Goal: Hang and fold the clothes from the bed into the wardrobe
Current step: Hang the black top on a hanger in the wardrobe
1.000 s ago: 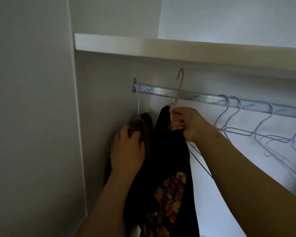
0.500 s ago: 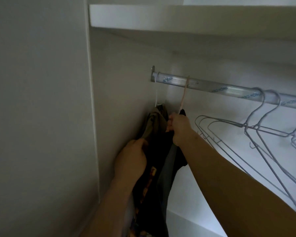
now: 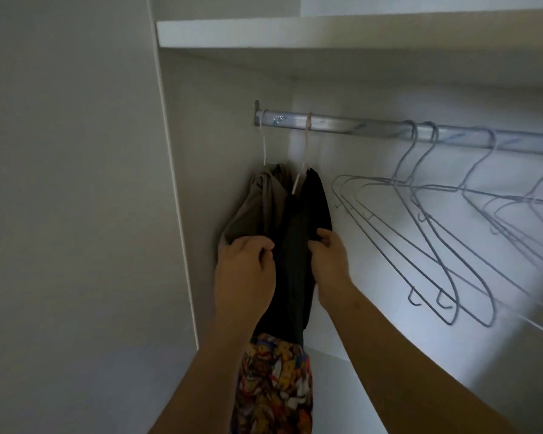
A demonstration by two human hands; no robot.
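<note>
Left grip (image 3: pixel 245 277): fingers are curled onto the left edge of the black garment (image 3: pixel 298 245).
Right grip (image 3: pixel 328 264): the garment's right edge is pinched between thumb and fingers.
Black garment: hung between the two grips, with its printed lower part trailing below them.
Pink hanger (image 3: pixel 297 183): above the grips, hooked over the rail (image 3: pixel 358 125).
Change: a second ago the hook was held off the rail by the right grip at the hanger's neck. Now it is seated, and that grip has been dropped to the cloth.
Khaki garment (image 3: pixel 257 202): let go by the left grip, now just above it.
Meaning: this piece is judged hung, with only straightening left.
Wire hangers (image 3: pixel 436 230): bare, to the right of the right grip.
</note>
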